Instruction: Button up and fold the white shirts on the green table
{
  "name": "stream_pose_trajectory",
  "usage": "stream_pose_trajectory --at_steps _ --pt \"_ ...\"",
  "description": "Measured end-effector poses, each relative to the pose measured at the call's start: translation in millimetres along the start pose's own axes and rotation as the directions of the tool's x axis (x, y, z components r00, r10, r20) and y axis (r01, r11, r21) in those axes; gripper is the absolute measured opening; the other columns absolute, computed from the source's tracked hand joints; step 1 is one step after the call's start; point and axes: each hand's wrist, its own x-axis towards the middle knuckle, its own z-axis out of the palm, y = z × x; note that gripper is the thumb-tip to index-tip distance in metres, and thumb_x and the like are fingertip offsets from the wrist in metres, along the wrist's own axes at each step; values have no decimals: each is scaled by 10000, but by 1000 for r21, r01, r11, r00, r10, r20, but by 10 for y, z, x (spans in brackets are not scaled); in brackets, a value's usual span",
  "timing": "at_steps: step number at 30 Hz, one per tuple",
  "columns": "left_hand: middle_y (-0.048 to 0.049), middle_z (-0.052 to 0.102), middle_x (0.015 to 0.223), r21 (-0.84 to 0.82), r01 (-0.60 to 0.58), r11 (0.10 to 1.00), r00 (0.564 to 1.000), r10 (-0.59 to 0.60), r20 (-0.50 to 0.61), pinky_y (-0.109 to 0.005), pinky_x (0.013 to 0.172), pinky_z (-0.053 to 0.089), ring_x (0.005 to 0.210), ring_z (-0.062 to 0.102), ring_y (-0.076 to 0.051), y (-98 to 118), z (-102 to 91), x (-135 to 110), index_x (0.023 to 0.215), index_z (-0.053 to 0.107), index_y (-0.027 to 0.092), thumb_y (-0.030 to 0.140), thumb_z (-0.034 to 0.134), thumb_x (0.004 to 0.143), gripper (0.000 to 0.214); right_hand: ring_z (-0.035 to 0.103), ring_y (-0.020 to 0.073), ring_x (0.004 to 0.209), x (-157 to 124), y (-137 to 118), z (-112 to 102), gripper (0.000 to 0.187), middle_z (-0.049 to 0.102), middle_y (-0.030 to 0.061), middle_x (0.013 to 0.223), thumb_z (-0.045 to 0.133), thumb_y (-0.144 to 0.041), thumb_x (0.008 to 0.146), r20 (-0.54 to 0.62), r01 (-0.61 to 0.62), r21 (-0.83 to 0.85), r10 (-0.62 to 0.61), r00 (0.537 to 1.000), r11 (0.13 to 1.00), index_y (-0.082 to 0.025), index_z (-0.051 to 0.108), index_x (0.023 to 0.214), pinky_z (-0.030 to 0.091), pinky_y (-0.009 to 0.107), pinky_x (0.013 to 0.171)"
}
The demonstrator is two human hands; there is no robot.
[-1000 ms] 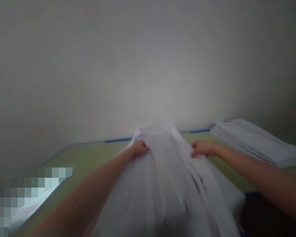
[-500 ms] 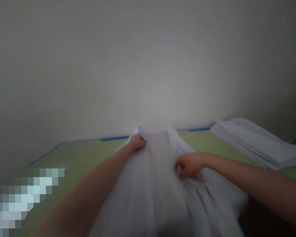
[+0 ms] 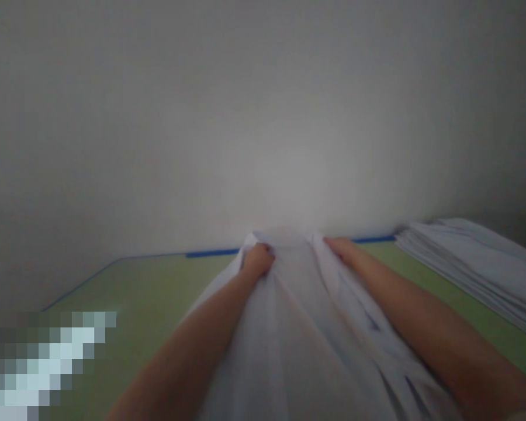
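Note:
A white garment [image 3: 298, 327] is spread lengthwise in front of me over the green table, its far end near the wall and its near part running out of view at the bottom. Long creases run down it, with dark gaps between folds at the right. My left hand [image 3: 259, 259] is closed on its far left corner, fingers curled into the cloth. At the far right corner, my right hand [image 3: 339, 247] grips the edge, its fingers mostly hidden by fabric and blur.
Folded white cloths lie in a stack [image 3: 477, 257] on the right of the green tabletop [image 3: 158, 298]. Blue edging [image 3: 213, 253] runs along the table's back, against a plain grey wall [image 3: 263, 117]. A pixelated bright patch covers the lower left.
My right hand has moved forward from the garment's right middle to its far right corner. My left hand keeps its hold. The view has shifted slightly.

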Motion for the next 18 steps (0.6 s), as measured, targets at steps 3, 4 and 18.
stream_pose_trajectory --at_steps 3,4,18 --pt "-99 664 1031 -31 22 999 999 -23 -31 -271 787 454 923 618 -214 -26 24 -11 995 643 183 336 589 716 323 620 207 710 166 -74 77 318 667 160 802 578 -319 726 -40 27 69 -25 999 997 -59 683 878 421 252 599" --pt "-97 671 996 -60 44 997 998 -47 -50 -268 762 458 894 623 -210 -30 28 -13 987 636 179 339 598 713 320 611 194 694 204 -120 95 274 666 137 778 581 -270 703 -60 62 72 -57 997 995 -71 681 863 412 239 589" --pt "-25 601 683 -434 150 888 874 -324 -363 -260 605 392 657 565 -163 7 2 171 743 544 198 301 504 767 114 541 171 788 -64 -456 969 459 623 81 884 464 -135 610 -259 442 338 -370 892 831 -116 586 1053 420 274 741"
